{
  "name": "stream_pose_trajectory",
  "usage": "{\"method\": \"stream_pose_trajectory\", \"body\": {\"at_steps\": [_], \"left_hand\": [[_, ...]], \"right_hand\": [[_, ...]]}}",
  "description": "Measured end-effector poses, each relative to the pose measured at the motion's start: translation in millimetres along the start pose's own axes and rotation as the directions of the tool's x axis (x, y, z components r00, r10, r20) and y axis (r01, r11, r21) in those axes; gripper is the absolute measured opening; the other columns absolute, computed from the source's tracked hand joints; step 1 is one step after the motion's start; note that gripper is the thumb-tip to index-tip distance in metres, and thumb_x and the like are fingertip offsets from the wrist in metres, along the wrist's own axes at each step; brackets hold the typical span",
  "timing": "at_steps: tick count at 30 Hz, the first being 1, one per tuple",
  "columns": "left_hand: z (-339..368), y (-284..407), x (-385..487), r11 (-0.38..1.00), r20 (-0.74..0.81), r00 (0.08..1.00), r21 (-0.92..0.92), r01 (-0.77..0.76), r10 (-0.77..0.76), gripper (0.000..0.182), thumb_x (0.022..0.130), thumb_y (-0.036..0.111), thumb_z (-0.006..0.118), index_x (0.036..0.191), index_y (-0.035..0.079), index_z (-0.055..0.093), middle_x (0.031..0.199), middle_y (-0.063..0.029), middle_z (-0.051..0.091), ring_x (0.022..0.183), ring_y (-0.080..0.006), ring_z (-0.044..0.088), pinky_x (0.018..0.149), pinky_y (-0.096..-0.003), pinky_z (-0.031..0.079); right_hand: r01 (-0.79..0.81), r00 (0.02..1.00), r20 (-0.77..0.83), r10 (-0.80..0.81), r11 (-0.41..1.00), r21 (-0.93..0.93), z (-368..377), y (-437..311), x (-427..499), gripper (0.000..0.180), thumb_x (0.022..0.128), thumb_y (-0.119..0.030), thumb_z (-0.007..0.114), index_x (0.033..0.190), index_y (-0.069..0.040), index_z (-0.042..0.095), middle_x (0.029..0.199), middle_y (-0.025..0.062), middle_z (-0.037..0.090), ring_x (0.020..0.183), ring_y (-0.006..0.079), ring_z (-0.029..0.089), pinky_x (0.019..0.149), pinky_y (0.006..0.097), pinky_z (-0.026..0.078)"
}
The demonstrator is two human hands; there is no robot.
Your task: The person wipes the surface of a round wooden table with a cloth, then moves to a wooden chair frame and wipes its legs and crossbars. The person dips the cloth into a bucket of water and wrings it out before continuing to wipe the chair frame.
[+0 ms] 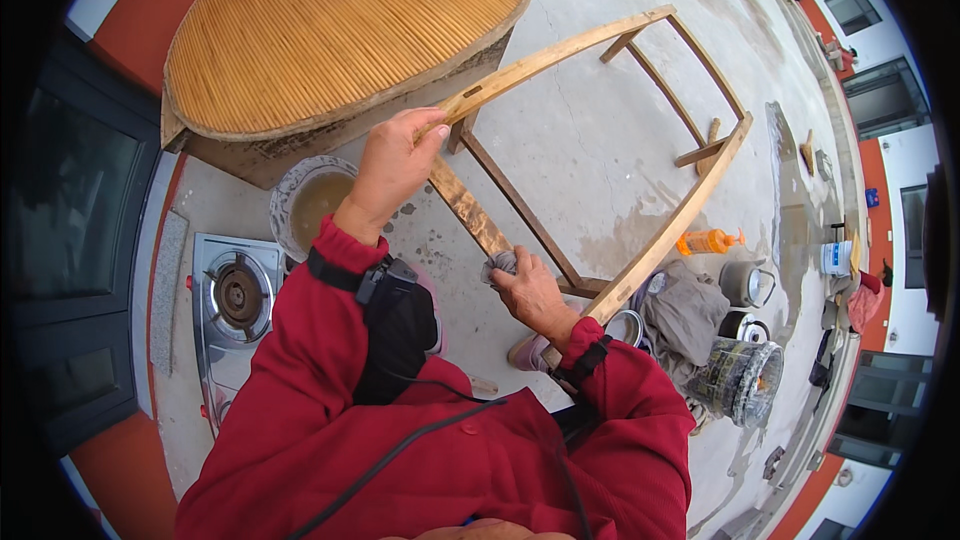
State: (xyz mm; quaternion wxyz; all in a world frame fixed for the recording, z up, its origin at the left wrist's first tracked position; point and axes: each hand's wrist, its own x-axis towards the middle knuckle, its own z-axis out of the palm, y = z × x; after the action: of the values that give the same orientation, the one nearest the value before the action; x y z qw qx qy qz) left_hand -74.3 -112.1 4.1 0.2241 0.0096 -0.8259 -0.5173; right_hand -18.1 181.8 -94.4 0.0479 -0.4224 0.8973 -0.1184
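A wooden frame (551,56) with thin rails and short legs stands tilted on the concrete before me. My left hand (397,165) grips its near left corner, fingers curled over the rail's end. In my right hand (531,289) is a crumpled grey cloth (499,266), pressed against the near cross rail (466,204). That rail shows dark, wet-looking patches. A thinner, darker stretcher (521,210) runs beside it, lower down. My right wrist lies close to the right-hand long rail (667,221). The palm side of both hands is hidden.
At left are a basin of murky water (319,199) and a gas stove (236,300). A large oval slatted panel (352,30) rests beyond. To the right lie an orange bottle (705,241), a grey cloth heap (682,307), a kettle (742,283) and a bucket (739,382).
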Motion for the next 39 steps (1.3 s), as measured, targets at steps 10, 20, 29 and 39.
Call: {"method": "stream_pose_trajectory", "body": {"at_steps": [10, 20, 29, 39], "left_hand": [[33, 14, 1, 0.993, 0.146, 0.988, 0.112, 0.030, -0.046, 0.029, 0.091, 0.020, 0.066, 0.108, -0.002, 0.071, 0.108, -0.0222, 0.071, 0.097, -0.0360, 0.070, 0.082, -0.0398, 0.055], [75, -16, -16, 0.813, 0.659, 0.706, 0.543, -0.209, -0.260, 0.037, 0.090, 0.026, 0.068, 0.117, 0.001, 0.068, 0.116, -0.0232, 0.067, 0.111, -0.0411, 0.062, 0.095, -0.0462, 0.050], [117, -9, -89, 0.594, 0.530, 0.724, 0.777, -0.207, -0.442, 0.070, 0.088, 0.034, 0.070, 0.148, 0.010, 0.042, 0.162, -0.0252, 0.018, 0.147, -0.0534, 0.015, 0.109, -0.0708, 0.028], [147, -37, -119, 0.694, 0.109, 0.728, 0.423, 0.582, -0.677, 0.122, 0.085, 0.034, 0.077, 0.154, -0.003, -0.017, 0.162, -0.0345, 0.004, 0.148, -0.0489, 0.020, 0.117, -0.0549, 0.028]], "right_hand": [[-0.126, 0.982, -0.151, 0.112, 0.989, -0.082, 24, -30, 91, 0.017, 0.085, -0.019, 0.062, 0.099, -0.015, 0.071, 0.140, 0.0400, 0.042, 0.104, 0.0418, 0.058, 0.081, 0.0486, 0.050], [-0.122, 0.991, -0.060, 0.119, 0.991, -0.050, 4, -7, -59, 0.016, 0.083, -0.015, 0.061, 0.094, -0.014, 0.072, 0.130, 0.0349, 0.050, 0.099, 0.0410, 0.059, 0.082, 0.0468, 0.052], [-0.187, 0.982, -0.040, 0.184, 0.980, -0.074, -8, -8, -99, 0.022, 0.079, -0.016, 0.068, 0.101, -0.017, 0.072, 0.136, 0.0340, 0.047, 0.103, 0.0410, 0.058, 0.085, 0.0471, 0.051], [-0.171, 0.985, 0.016, 0.172, 0.984, -0.058, 4, -8, -90, 0.018, 0.083, -0.015, 0.060, 0.095, -0.010, 0.073, 0.137, 0.0391, 0.047, 0.109, 0.0416, 0.057, 0.094, 0.0462, 0.049]]}}
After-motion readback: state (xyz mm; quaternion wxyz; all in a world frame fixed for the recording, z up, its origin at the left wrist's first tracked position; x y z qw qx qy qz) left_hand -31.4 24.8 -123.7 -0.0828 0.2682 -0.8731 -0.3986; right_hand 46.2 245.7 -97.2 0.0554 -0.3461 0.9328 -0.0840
